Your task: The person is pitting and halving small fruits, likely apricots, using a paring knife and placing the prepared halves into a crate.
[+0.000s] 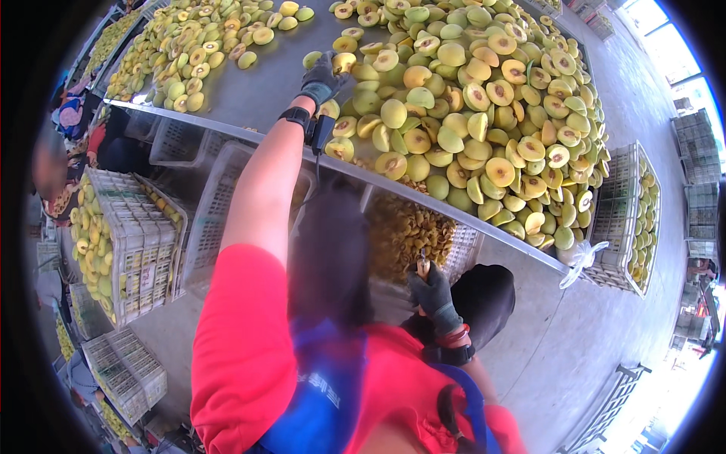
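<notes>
My left hand (322, 80), in a dark grey glove, reaches over the metal table (283, 72). Its fingers close on a yellow peach half (344, 62) at the edge of a big heap of halved green-yellow peaches (476, 91), many showing brown centres. Low in front of my body, my right hand (432, 293), also gloved, grips a small hand tool (423, 265) with a tan handle; its tip is hard to make out. Below that tool's tip stands a crate of brown-orange pits and scraps (404, 236).
A second heap of peach halves (189, 60) lies at the table's far left. Full crates stand at the table's right end (624, 219) and to my left (136, 250). Under the table edge are pale plastic crates (219, 204). Other people (72, 113) sit at far left.
</notes>
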Demonstrator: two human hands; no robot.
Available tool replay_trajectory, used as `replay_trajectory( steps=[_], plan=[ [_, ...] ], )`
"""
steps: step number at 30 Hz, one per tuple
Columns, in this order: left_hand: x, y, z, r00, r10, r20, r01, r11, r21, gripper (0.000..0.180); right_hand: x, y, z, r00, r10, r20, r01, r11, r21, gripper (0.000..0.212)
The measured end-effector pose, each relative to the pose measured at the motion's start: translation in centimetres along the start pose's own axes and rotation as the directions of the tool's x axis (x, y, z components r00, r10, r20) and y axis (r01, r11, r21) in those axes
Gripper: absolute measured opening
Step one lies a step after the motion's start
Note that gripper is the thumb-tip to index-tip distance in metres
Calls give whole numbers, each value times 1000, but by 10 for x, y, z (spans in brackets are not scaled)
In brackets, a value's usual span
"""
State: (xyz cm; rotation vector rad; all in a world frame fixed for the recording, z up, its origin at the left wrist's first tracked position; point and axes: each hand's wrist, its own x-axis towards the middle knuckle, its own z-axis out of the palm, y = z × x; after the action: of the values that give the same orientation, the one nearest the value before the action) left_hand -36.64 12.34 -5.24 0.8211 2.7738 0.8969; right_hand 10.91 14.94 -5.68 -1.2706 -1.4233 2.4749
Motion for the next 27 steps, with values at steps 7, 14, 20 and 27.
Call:
replay_trajectory(
  steps=[7, 14, 20, 27],
  plan=[
    [-65, 51, -40, 927, 372, -45, -370, 888, -273, 64, 17, 31, -15, 917, -391, 84, 368, 743, -559, 12],
    [-214, 126, -59, 891, 453, -35, -321, 573, -754, 59, -44, -61, 37, 638, -738, 217, 668, 392, -632, 20],
    [-309, 175, -56, 889, 455, -51, -291, 475, -830, 62, -82, -85, 50, 542, -818, 192, 705, 318, -634, 18],
    [-345, 190, -25, 863, 476, -171, -361, 343, -867, 52, -94, -73, 39, 419, -891, 178, 731, 214, -648, 19]
  ],
)
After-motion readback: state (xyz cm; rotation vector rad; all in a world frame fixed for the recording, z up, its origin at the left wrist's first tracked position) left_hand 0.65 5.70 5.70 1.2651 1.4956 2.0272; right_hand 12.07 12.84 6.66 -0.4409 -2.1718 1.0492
